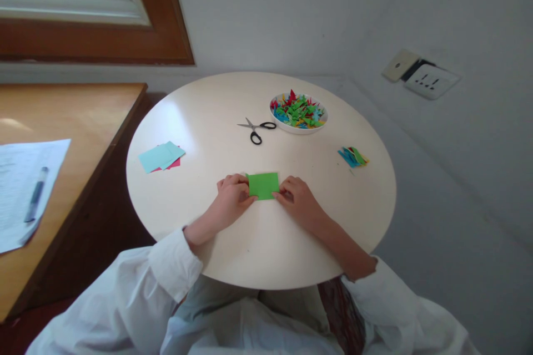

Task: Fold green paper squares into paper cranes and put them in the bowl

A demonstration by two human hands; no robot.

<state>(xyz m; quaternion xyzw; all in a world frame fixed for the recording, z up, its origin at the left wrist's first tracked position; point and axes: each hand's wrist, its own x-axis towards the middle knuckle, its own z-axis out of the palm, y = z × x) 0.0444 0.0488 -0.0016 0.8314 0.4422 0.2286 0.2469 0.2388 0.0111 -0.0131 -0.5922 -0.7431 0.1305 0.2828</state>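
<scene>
Between my two hands is a green sheet of paper (264,185), held just above or on the white round table (266,249). My left hand (234,193) pinches its left edge, thumb at the lower left corner. On the opposite side, my right hand (298,198) grips the right edge with thumb and fingers. A small bit of green shows past the upper left corner, perhaps a folded layer. Beyond the paper lie black-handled scissors (256,127) with their blades parted, pointing left.
A white oval bowl (300,130) heaped with small colourful folded paper pieces stands at the back. Light blue and pink paper sheets (160,156) lie on the left, cut paper strips (353,157) on the right. A wooden desk (91,116) holds a printed sheet (54,163) and a pen (36,194).
</scene>
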